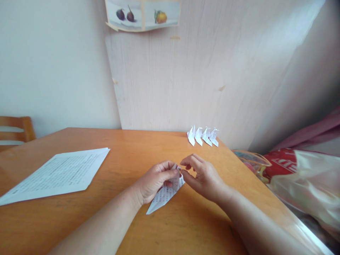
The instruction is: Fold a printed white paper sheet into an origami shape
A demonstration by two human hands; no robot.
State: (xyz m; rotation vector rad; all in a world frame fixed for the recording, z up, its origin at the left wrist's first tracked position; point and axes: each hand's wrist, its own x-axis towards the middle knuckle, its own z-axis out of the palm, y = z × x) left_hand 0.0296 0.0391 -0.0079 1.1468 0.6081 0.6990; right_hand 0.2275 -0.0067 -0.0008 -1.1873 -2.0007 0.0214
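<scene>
A folded sheet of printed paper, white with rows of dark characters, is pinched in my left hand. Its long point slants down toward the near side of the wooden table. The thumb and fingers of that hand close around its upper end, hiding part of the folds. My right hand is just to the right of this end, with index finger and thumb curved and a small gap between their tips. The thumb tip is close to the paper; whether it touches cannot be made out.
Several folded paper birds stand in a row at the table's far right corner. A stack of printed sheets lies on the table at left. Beyond the right edge are plastic bags. A wooden chair stands far left.
</scene>
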